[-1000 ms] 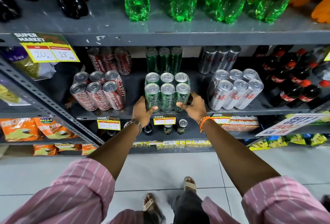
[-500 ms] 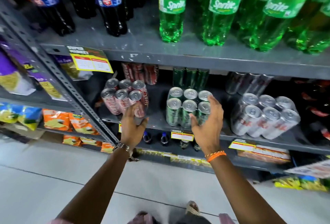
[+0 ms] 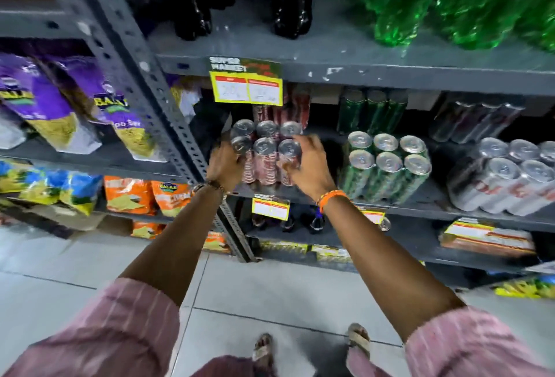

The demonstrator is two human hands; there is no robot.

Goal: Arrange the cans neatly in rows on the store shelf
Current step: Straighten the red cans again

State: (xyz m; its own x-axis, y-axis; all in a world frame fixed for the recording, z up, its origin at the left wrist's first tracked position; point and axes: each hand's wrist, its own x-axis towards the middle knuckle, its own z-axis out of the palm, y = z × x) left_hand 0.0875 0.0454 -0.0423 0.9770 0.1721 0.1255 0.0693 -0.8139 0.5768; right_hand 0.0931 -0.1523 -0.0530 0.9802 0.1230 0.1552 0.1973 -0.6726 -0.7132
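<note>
A block of red cans (image 3: 265, 163) stands in two rows at the left end of the grey middle shelf (image 3: 420, 207). My left hand (image 3: 223, 166) presses on the block's left front can, and my right hand (image 3: 309, 166), blurred, wraps the right front can. To the right stand a block of green cans (image 3: 387, 166) and a block of silver cans (image 3: 504, 178). More red, green and silver cans stand behind them in the dark at the back of the shelf.
A perforated grey upright (image 3: 168, 112) stands just left of the red cans. Snack bags (image 3: 60, 106) fill the shelves left of it. Dark cola bottles (image 3: 294, 1) and green Sprite bottles (image 3: 420, 1) stand above. A yellow price tag (image 3: 246, 88) hangs over the red cans.
Both hands have left the green cans and moved left to the red cans, now one on each side of that block. The view has swung left and closer.
</note>
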